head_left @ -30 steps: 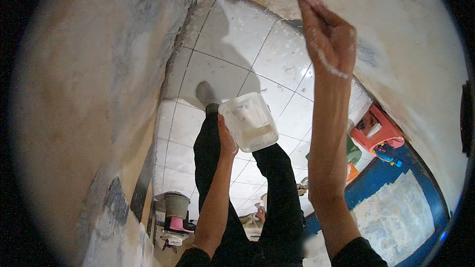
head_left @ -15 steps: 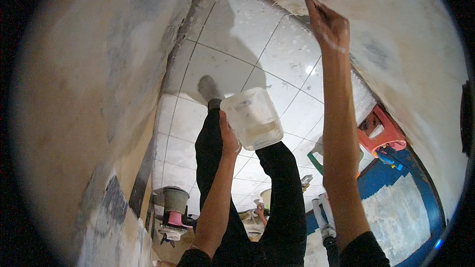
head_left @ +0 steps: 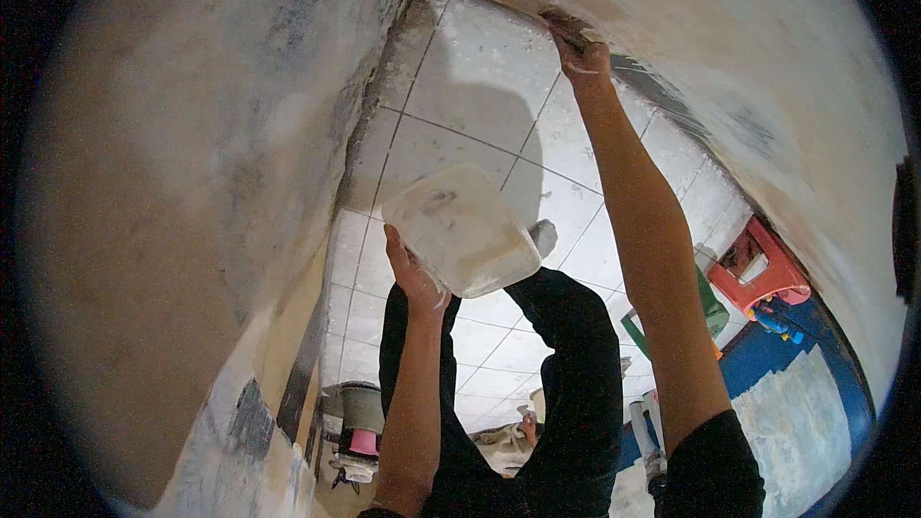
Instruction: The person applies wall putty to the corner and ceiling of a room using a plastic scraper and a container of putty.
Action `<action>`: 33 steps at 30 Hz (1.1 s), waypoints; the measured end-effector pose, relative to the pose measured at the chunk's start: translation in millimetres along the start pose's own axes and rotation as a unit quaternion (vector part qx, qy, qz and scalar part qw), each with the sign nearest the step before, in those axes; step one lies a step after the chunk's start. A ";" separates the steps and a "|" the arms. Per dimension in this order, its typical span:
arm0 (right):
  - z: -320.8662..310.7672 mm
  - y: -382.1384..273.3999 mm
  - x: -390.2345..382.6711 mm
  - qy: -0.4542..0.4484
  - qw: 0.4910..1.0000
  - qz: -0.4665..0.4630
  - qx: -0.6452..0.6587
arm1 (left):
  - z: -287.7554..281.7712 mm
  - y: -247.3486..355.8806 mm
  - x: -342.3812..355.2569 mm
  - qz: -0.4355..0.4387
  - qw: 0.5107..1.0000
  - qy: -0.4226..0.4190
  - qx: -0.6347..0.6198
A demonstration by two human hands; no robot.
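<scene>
Head view: left fingers point(head_left: 394, 246), partly hidden, clasp tub point(head_left: 465, 230); right fingers point(head_left: 566, 41) shadowed, grip unclear.

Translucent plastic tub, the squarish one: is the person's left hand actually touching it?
Touching. The head view shows the left hand pressed against the lower-left side of the translucent plastic tub, with no gap between them.

A red stool point(head_left: 782, 280) is resting at right; what looks like a grey bucket point(head_left: 363, 410) is sitting at left.
</scene>
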State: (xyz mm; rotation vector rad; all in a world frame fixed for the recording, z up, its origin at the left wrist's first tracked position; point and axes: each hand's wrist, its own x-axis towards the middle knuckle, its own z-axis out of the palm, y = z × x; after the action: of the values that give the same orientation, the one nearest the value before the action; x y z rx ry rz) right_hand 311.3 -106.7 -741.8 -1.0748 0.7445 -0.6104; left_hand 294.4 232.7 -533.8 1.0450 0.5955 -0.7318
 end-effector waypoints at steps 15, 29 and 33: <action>19.0 -50.9 -21.5 -0.106 0.837 0.156 0.514 | -2.7 -21.7 -6.8 -0.043 0.999 0.019 0.002; 6.6 -88.8 -66.5 0.021 0.952 0.133 0.274 | -11.9 -56.1 -17.4 -0.108 0.994 -0.013 0.010; -42.1 -82.5 -17.9 -0.199 0.898 -0.013 0.393 | 6.4 -58.0 -16.4 -0.120 0.992 -0.033 -0.022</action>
State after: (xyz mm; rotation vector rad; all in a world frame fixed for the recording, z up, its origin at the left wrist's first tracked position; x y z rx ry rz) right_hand 260.3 -146.0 -672.8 -0.4228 0.0829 -0.6063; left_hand 239.8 212.8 -551.0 0.9141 0.6843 -0.9557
